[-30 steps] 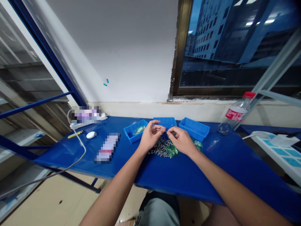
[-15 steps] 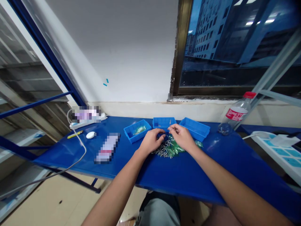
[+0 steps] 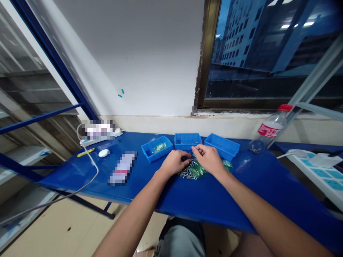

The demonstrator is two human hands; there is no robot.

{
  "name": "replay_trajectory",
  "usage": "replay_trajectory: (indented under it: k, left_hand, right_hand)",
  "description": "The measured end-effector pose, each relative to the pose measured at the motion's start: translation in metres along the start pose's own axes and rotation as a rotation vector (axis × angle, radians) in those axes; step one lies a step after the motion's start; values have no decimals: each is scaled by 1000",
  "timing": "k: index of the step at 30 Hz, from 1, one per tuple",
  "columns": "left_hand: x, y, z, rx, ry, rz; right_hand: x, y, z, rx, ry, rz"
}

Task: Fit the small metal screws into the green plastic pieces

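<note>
My left hand [image 3: 174, 162] rests just left of a loose pile of metal pins and green plastic parts [image 3: 191, 172], its fingers curled around a small dark part [image 3: 184, 158]. My right hand [image 3: 207, 159] sits above the pile's back edge, with its fingertips pinched close together near the middle blue bin [image 3: 187, 141]. Whatever those fingertips might hold is too small to make out. A few green pieces [image 3: 227, 164] lie apart, to the right of the pile. The left blue bin [image 3: 147, 151] holds green parts.
A third blue bin [image 3: 230, 151] stands behind my right hand on the blue table [image 3: 241, 192]. Further left lie a yellow pen [image 3: 85, 152], a small white oval object [image 3: 104, 153] and a blurred box [image 3: 122, 167]. A plastic bottle [image 3: 269, 130] stands at the back right.
Both hands have dropped lower toward the pile since a second ago. My left hand now sits closer to the table, and the pin showing above my right fingers half a second ago is no longer visible.
</note>
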State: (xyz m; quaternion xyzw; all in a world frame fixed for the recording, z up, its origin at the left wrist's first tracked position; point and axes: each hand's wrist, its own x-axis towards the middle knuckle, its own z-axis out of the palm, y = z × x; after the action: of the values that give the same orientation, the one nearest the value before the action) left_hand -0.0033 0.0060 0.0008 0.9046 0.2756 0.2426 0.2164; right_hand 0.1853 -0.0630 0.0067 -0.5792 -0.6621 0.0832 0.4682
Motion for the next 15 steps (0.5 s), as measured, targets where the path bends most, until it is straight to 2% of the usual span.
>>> replay_trajectory:
  k: [5,8,12,15]
  left_hand:
    - [1,4,-1,-46,41,-46]
    - [1,8,-5,-108,141,-95]
    - [3,9,-5,-270,298,-123]
    - [5,5,0,-447,333,-135]
  right_hand:
    - [-3,-2,0,-11,1,-38]
    - [-3,-3,-1,1,1,-45]
    - [-3,-2,0,42,34,-70]
    - [-2,-1,1,87,33,-92]
